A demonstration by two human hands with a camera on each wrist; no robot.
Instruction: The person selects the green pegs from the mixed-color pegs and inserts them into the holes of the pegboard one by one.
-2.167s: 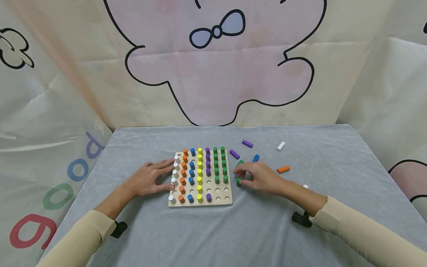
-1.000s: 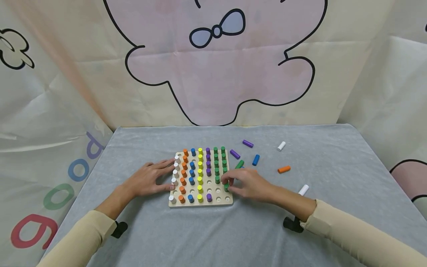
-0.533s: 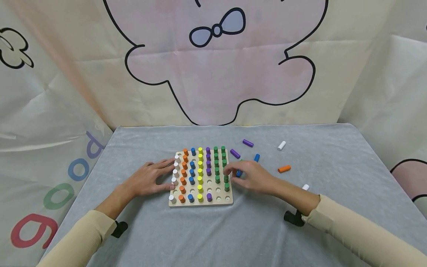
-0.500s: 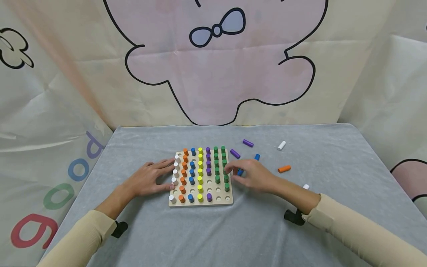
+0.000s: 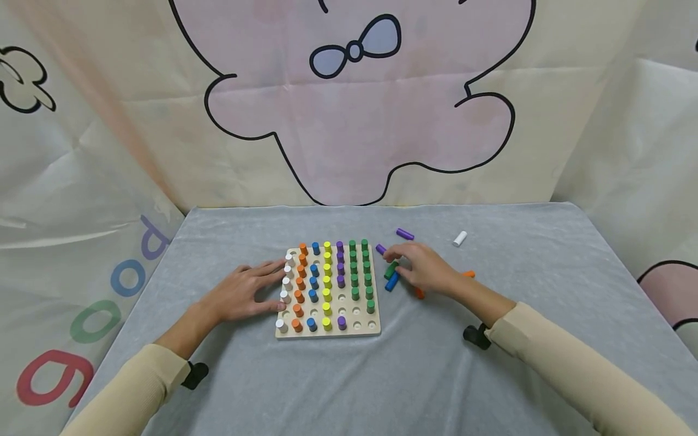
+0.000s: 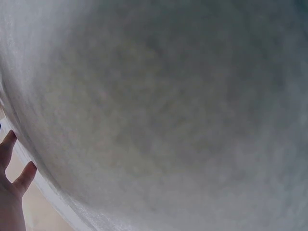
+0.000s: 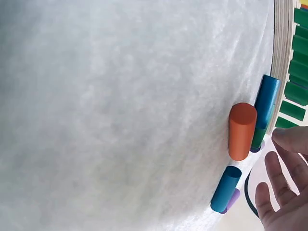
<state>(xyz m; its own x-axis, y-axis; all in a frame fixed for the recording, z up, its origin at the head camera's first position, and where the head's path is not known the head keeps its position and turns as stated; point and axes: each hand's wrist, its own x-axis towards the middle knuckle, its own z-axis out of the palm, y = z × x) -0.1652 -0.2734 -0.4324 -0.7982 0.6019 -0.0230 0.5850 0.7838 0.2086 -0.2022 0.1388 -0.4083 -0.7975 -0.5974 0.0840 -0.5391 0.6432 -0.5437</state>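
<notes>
A wooden pegboard [image 5: 357, 330] holds columns of white, orange, blue, yellow, purple and green pegs. My left hand [image 5: 240, 293] rests along its left edge, fingers stretched out and the thumb by the front white pegs. Beyond the right edge, my right hand [image 5: 422, 266] hovers over loose pegs, fingers slightly bent. A green peg [image 5: 390, 269] lies just below its fingertips and thumb, beside a blue peg [image 5: 391, 281]. In the right wrist view, my right hand [image 7: 288, 192] shows no peg between thumb and fingers. An orange peg [image 7: 242, 132] lies nearby on the cloth.
Two purple pegs, one nearer [image 5: 380, 249] and one farther [image 5: 405, 234], lie beyond the board's right side. A white peg [image 5: 460, 238] lies farther right. Another orange peg [image 5: 468, 274] is partly hidden by the right forearm. Grey cloth [image 5: 338, 387] covers the table.
My right hand has set a green peg into the rightmost column, let it go, and moved right and away to the loose pegs. My left hand has stayed put.
</notes>
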